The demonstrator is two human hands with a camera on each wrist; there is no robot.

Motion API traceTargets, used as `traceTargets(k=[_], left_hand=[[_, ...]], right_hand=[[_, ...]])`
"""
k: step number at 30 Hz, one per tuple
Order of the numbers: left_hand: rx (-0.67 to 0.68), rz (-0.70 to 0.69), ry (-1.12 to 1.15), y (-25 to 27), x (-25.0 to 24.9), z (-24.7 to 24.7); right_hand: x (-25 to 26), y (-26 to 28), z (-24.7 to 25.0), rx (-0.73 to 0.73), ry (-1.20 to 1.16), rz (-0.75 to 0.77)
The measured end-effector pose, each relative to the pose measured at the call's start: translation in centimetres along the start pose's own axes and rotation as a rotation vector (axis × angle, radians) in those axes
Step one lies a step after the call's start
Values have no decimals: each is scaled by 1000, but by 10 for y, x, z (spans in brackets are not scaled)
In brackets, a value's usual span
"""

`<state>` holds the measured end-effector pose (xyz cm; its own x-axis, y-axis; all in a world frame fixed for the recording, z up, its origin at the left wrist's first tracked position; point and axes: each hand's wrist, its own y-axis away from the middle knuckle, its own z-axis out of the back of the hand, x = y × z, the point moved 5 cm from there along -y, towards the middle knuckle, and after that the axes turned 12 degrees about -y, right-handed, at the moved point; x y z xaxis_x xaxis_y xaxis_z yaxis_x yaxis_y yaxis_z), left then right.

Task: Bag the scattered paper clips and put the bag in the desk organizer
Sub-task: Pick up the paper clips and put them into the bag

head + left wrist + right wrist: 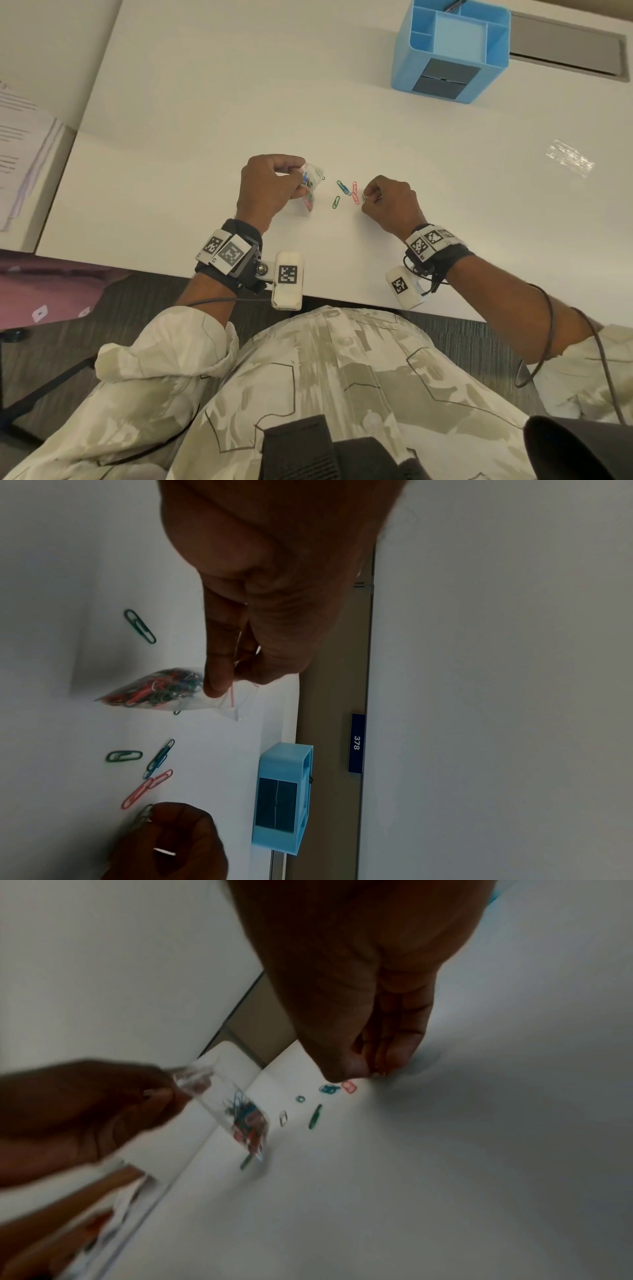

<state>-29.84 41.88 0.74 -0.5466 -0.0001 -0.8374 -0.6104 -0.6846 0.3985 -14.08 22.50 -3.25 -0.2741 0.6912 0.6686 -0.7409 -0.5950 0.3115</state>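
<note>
My left hand (297, 179) pinches the top of a small clear zip bag (311, 186) that holds several coloured paper clips; the bag (154, 691) hangs with its bottom near the white desk. My right hand (367, 198) pinches a silver paper clip (143, 815) at desk level. Between the hands lie loose clips: a green one (336, 202), a blue-green pair (343, 187) and red ones (355, 193). Another green clip (139, 626) lies on the bag's other side. The blue desk organizer (448, 51) stands at the far right of the desk, its compartments open upward.
A crumpled clear plastic piece (570, 158) lies on the desk at the right. Stacked papers (24, 154) sit on the neighbouring surface at the left. A grey cable hatch (568, 44) is set into the desk behind the organizer. The desk's near edge (154, 270) runs under my wrists.
</note>
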Motion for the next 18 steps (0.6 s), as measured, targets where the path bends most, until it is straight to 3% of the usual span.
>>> traceTargets(k=[3, 8, 18], left_hand=[[4, -4, -3, 1, 1, -1], [16, -15, -3, 2, 0, -7], [26, -48, -7, 5, -8, -18]], right_hand=[[11, -1, 13, -15, -159, -23], [52, 7, 32, 116, -538, 41], [111, 15, 33, 173, -232, 337]])
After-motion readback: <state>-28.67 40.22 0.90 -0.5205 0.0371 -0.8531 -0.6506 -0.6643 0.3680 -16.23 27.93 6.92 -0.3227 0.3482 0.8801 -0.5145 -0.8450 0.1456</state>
